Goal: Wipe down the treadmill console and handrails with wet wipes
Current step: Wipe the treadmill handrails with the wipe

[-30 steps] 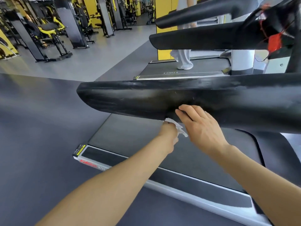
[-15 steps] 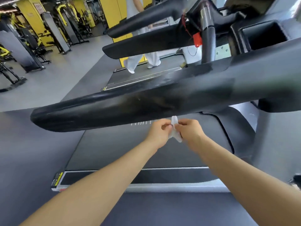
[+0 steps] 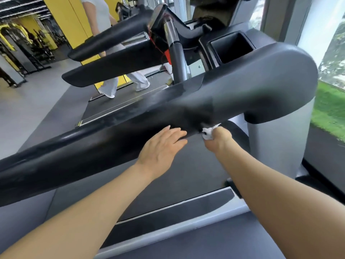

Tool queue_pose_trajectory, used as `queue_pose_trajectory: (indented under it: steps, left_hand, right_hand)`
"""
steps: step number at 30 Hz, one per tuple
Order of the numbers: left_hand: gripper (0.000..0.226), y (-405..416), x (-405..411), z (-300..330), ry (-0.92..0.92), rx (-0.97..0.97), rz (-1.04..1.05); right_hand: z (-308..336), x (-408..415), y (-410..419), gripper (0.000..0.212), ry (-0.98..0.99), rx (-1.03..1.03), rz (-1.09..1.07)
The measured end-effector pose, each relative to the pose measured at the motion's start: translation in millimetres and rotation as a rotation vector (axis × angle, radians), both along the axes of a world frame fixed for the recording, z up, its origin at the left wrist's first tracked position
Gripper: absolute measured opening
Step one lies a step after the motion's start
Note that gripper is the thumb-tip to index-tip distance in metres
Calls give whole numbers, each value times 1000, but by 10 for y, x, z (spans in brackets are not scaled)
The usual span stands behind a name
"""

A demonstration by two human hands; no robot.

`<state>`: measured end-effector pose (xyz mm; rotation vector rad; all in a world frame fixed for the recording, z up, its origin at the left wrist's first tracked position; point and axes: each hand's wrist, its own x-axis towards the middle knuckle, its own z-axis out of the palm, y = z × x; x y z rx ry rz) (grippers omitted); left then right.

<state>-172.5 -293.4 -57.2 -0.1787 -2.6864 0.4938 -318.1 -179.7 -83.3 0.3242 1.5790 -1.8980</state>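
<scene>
The left hand (image 3: 162, 146) lies flat, its fingers (image 3: 177, 134) straight and close together, tips touching the underside of the black handrail (image 3: 112, 139). The right hand (image 3: 218, 140) is curled round a crumpled white wipe (image 3: 208, 132), pressing it up against the handrail's lower edge just right of the left hand. The handrail runs slantwise across the view, matte black with a dull, faintly streaked sheen, widening at its right end into the console housing (image 3: 261, 86)
</scene>
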Motion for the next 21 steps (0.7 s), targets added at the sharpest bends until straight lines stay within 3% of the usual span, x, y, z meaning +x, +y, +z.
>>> queue_pose_trajectory:
  steps: [1, 2, 3, 5, 7, 15, 21]
  left_hand:
    - [45, -33, 33, -1, -6, -8, -3]
    - [43, -66, 72, 7, -10, -15, -8]
    - [40, -110, 119, 19, -7, -29, -17]
    - [37, -221, 226, 59, -9, -59, -28]
    - [45, -337, 333, 102, -25, -89, -40]
    - [38, -1025, 1004, 215, 7, -117, -112]
    - [57, -1593, 1664, 278, 43, -136, -29]
  right_hand:
    - [84, 50, -14, 103, -291, -354, -141]
    - [84, 75, -106, 91, -420, -562, -187]
    - [136, 108, -188, 69, -368, -622, -180]
    - [166, 242, -264, 20, -308, -566, -252]
    - [43, 248, -364, 35, -351, -539, -315]
    - [137, 1164, -929, 30, -544, -630, -456]
    - [102, 1865, -1483, 26, -566, -677, -430]
